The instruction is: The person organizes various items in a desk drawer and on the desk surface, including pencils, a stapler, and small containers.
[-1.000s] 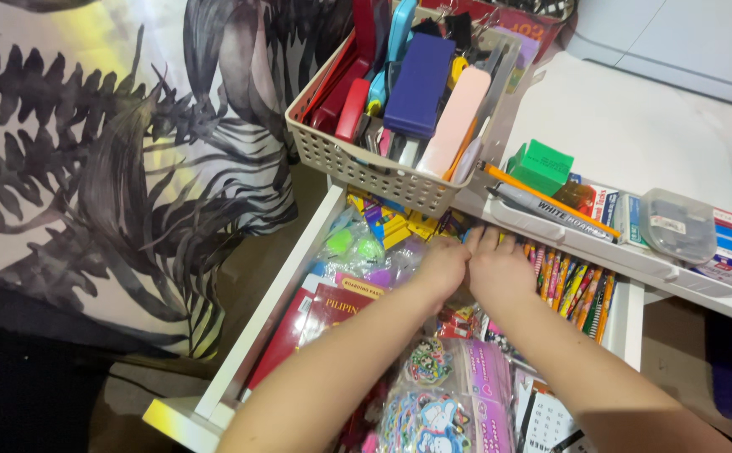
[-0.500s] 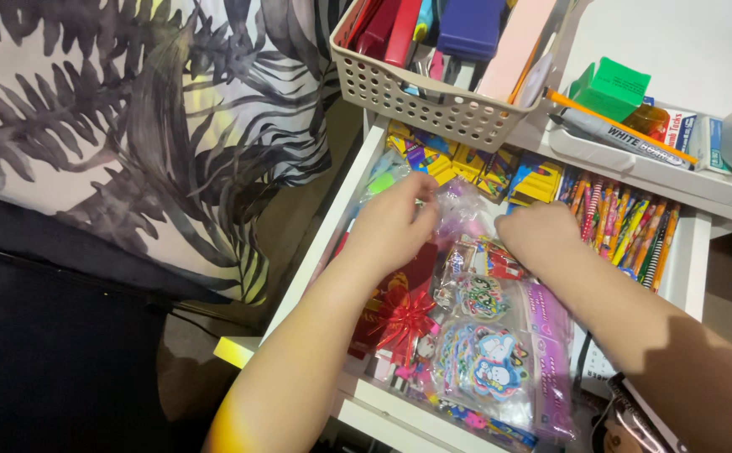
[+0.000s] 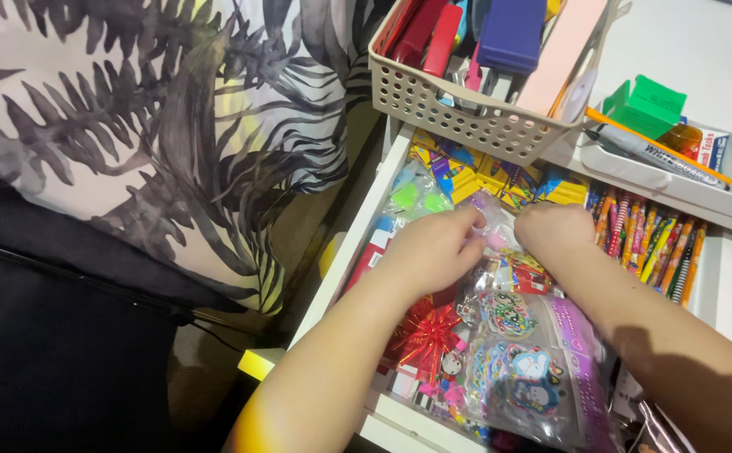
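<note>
Left hand (image 3: 433,250) and right hand (image 3: 555,231) pinch clear plastic packet (image 3: 494,236) between them.

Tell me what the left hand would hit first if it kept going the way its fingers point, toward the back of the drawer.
Probably the crayon boxes at the drawer's back; the left hand already touches a clear plastic bag, and depth is unclear.

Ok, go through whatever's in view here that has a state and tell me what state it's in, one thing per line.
Drawer: pulled open, packed full.
Left hand: closed on a clear plastic bag.
Right hand: fingers curled at the same bag.
Beige basket: upright on the desk, crammed.
Sticker bag: lying flat in the drawer.
</note>
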